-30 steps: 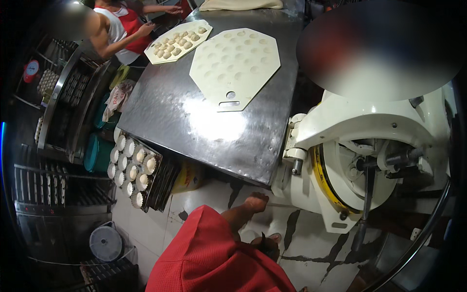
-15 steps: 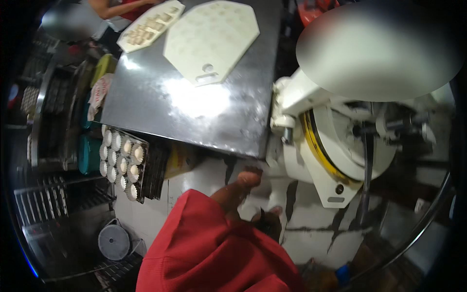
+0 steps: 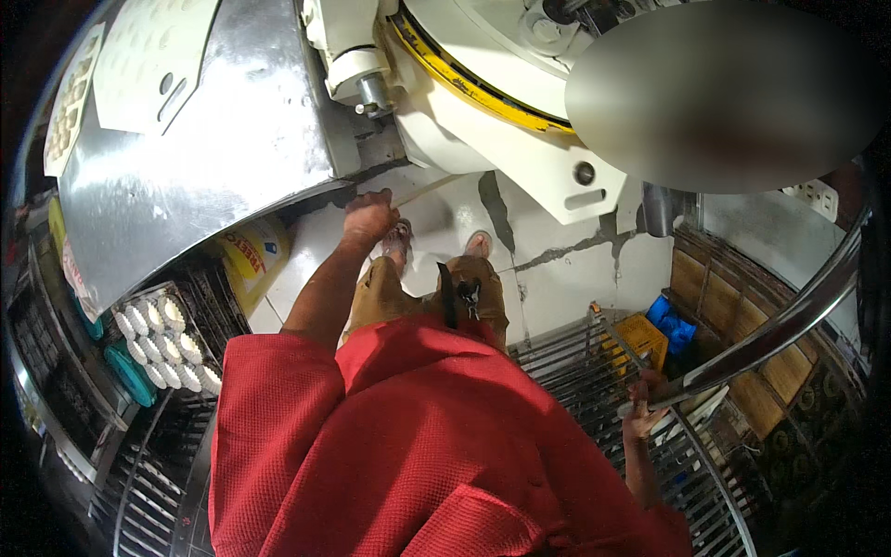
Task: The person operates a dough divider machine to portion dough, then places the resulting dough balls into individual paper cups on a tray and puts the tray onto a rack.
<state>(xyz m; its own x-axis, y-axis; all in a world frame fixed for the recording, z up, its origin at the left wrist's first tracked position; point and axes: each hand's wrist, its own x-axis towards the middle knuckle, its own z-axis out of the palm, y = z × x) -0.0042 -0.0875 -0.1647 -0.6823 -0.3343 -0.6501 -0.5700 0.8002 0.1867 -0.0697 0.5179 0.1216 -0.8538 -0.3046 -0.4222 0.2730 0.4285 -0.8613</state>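
Observation:
My left hand (image 3: 370, 215) is low beside the steel table's near corner, its fingers curled. A thin pale stick-like strip (image 3: 425, 190) shows just past it; I cannot tell whether the hand holds it. At the right, my right hand (image 3: 642, 408) closes round the lower end of a curved, shiny metal bar (image 3: 780, 339), above a slatted metal rack (image 3: 566, 357). The steel table (image 3: 232, 121) fills the upper left. To its right stands a large cream machine with a yellow band (image 3: 483, 93), resembling a floor mixer.
On the table lie a pale board with cut-out holes (image 3: 148, 70) and a tray of pale pieces (image 3: 70, 116). Below the table's left side are lined muffin trays (image 3: 162, 339) and a yellow sack (image 3: 255, 260). A yellow crate (image 3: 636, 343) and blue plastic (image 3: 670, 320) sit right of my legs.
My view has turned right and down, so the table and machine shift left and up. My right hand has come into view on the bar. The other person is no longer visible.

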